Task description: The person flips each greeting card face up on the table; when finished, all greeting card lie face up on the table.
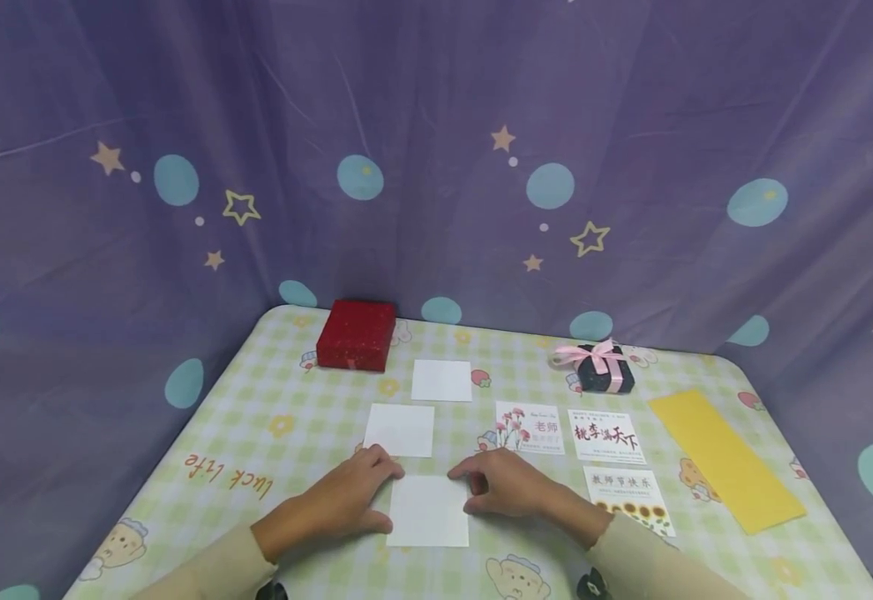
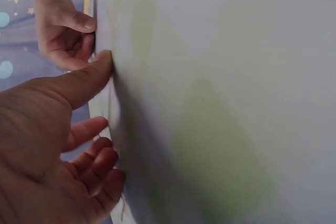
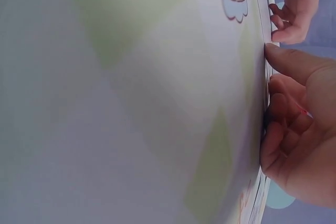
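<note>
A red box [image 1: 356, 334], a ribboned dark box [image 1: 605, 368], three printed cards [image 1: 606, 436] and a yellow sheet [image 1: 725, 459] lie on the checked counter [image 1: 256, 417].

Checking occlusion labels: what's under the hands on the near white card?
Both hands, left and right, rest on the side edges of the white card, which lies on the checked tablecloth. The card's covered edges and anything beneath it can't be seen.
</note>
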`<state>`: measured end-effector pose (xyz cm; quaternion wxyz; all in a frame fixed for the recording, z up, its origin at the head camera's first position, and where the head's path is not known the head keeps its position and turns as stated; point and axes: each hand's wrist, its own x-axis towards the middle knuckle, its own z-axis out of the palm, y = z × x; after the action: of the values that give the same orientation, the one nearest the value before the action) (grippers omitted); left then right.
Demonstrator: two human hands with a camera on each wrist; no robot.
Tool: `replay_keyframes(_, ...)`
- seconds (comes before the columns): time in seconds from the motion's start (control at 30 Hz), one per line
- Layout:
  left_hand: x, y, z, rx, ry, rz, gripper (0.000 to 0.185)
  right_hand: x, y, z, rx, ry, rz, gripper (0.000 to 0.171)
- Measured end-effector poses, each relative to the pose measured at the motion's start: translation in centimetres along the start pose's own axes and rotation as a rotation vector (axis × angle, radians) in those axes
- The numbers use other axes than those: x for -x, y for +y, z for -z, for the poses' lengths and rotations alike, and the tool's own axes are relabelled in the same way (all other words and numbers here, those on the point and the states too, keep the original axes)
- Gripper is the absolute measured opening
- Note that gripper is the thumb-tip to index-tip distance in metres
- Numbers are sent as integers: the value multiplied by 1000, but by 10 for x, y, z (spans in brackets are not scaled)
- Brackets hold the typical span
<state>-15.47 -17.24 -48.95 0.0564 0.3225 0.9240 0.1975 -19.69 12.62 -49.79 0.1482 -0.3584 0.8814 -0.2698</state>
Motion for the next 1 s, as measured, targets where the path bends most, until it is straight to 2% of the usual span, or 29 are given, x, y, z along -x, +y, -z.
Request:
replay_keyframes(0.23,-10,6,4,24,-75,52,63,-2,1,-1,8,-2,-4,43)
replay_keyframes(0.43,-14,10,7,44,-94,60,65,-2,0,-1,29,-8,-17,48)
replay_keyframes(0.63,-14,14,9,38,-108,65,67,-2,-2,-1,22,3,-31,44)
replay_keyframes(0.8,-14,16,10,12,-98,54,75,-2,-4,0,-16,8,-52,42)
replay_keyframes(1.0,-13,16,9,-8,-37,22,68,-2,0,4,-69,-6,-63,37)
